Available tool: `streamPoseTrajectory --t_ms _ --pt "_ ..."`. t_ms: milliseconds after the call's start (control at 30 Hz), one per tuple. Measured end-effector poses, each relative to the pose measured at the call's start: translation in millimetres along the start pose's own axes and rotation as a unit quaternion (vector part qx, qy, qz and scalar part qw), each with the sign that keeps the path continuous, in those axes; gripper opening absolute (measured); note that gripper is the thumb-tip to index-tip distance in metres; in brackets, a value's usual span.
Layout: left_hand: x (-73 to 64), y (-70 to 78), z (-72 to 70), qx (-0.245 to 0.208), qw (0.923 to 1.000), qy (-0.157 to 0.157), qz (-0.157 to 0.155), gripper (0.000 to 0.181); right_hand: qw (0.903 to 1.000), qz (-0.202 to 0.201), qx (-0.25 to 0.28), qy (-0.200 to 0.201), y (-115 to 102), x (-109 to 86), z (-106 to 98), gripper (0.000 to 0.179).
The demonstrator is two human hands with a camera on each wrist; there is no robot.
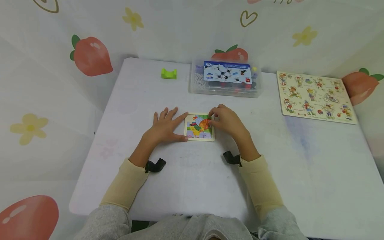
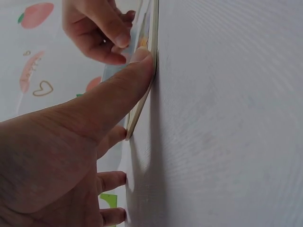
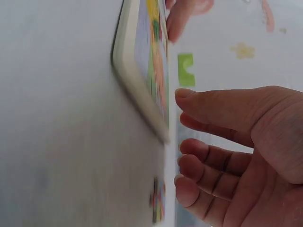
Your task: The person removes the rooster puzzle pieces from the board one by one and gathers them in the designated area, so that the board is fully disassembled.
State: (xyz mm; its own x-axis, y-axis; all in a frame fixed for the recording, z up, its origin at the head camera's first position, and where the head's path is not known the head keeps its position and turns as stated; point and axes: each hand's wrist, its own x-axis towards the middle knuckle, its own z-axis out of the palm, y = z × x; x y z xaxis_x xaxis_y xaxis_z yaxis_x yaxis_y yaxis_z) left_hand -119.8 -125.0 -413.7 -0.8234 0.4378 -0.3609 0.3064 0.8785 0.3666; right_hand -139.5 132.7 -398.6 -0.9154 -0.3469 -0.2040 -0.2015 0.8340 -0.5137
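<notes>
A small square jigsaw puzzle (image 1: 199, 130) in a pale wooden frame lies mid-table, showing a colourful bird-like picture. Along its left side my left hand (image 1: 164, 129) spreads its straight fingers. The left thumb rests on the frame's rim in the left wrist view, and the index fingertip touches its upper left corner. My right hand (image 1: 229, 122) hovers at the puzzle's right edge with loosely bent fingers. A gap shows between the right thumb and the puzzle (image 3: 156, 61) in the right wrist view, and I see nothing held there.
Behind the puzzle stand a clear plastic box (image 1: 196, 87) with a blue label and a green block (image 1: 169, 74). At the right back lies a wooden board (image 1: 315, 96) with figure pieces. A small many-coloured thing (image 3: 158, 201), kind unclear, shows in the right wrist view.
</notes>
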Motion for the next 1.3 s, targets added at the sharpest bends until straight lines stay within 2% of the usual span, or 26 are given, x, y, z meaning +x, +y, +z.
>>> streamPoseTrajectory --t_ms 200,333,600,833,1300 --pt "-0.7 -2.0 -0.9 0.001 1.0000 -0.005 0.005 0.096 0.9992 -0.027 -0.009 -0.029 -17.6 9.8 10.1 0.033" --pt "0.1 -2.2 -0.8 0.004 0.9999 -0.008 0.007 0.095 0.9991 -0.027 -0.013 -0.029 -23.5 13.1 15.2 0.036" --pt "-0.8 0.7 -2.2 0.006 0.9999 -0.009 -0.003 0.094 0.9992 -0.029 -0.020 -0.019 -25.5 12.8 16.4 0.036" --pt "0.4 0.2 -0.6 0.003 1.0000 -0.007 -0.005 0.095 0.9984 -0.029 -0.027 -0.041 -27.5 13.0 15.7 0.039" --pt "-1.7 2.6 -2.3 0.005 1.0000 -0.004 -0.005 0.095 0.9981 -0.041 0.006 -0.046 -25.7 10.8 12.6 0.039"
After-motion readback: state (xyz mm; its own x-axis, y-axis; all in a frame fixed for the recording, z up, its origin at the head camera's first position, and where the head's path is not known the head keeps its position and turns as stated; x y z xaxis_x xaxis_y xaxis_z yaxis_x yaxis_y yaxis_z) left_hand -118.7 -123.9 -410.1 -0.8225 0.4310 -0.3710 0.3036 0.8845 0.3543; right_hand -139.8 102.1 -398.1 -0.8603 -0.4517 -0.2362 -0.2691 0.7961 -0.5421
